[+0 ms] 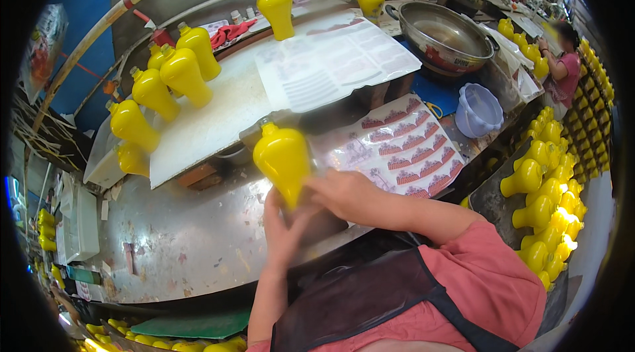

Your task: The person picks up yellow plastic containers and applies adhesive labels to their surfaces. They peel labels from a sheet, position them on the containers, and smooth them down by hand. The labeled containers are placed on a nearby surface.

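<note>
A glossy yellow vase-shaped bottle (pixel 281 153) with a short neck stands out in front of me over the near side of the metal table. My left hand (pixel 283 223) is wrapped round its narrow lower end. Against the bottle's right side, the bent fingers of my right hand (pixel 337 194) press close together; their tips are blurred. Just right of the bottle lies a sheet of printed decals (pixel 403 150) with rows of curved red-brown strips. Beyond it, a pale decal sheet (pixel 331 54) rests on a raised white board (pixel 231 107).
Several yellow bottles (pixel 185 77) stand along the board's left side, another (pixel 275 11) at its back. A wide metal pan (pixel 446 38) and a lilac bucket (pixel 479 110) are at right. Many yellow bottles (pixel 549 200) crowd the right side. A co-worker (pixel 565 67) is farther off.
</note>
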Demonstrator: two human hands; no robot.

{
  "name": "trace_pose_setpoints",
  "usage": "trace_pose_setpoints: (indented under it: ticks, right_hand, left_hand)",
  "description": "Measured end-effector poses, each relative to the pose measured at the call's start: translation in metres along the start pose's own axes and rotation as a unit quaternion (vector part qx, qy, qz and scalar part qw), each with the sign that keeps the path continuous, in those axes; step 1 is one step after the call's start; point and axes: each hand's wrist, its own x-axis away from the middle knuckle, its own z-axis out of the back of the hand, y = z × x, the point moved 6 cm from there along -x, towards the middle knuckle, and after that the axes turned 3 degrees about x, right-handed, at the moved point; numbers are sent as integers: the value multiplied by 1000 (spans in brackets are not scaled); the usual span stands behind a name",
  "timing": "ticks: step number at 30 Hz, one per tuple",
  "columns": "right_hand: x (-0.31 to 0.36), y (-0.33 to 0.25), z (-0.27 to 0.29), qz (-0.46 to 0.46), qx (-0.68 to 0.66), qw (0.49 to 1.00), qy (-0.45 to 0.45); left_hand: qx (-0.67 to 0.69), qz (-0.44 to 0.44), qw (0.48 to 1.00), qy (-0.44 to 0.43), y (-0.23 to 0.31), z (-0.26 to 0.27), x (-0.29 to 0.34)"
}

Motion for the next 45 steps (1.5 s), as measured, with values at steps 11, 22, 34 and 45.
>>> trace_pose_setpoints:
  ticks: [11, 22, 34, 45]
  right_hand:
    - [4, -75, -25, 258, 122, 958, 21]
    - [4, -12, -18, -44, -89, 995, 3]
    - [26, 24, -21, -160, -146, 969, 119]
    - [54, -8, -20, -70, -129, 987, 73]
  left_hand:
    - [-74, -19, 997, -26, -22, 47, -12]
    - [164, 129, 978, -11, -21, 52, -11]
    - [-285, -126, 918, 245, 16, 45, 13]
    - [-416, -181, 883, 121, 42, -35, 57]
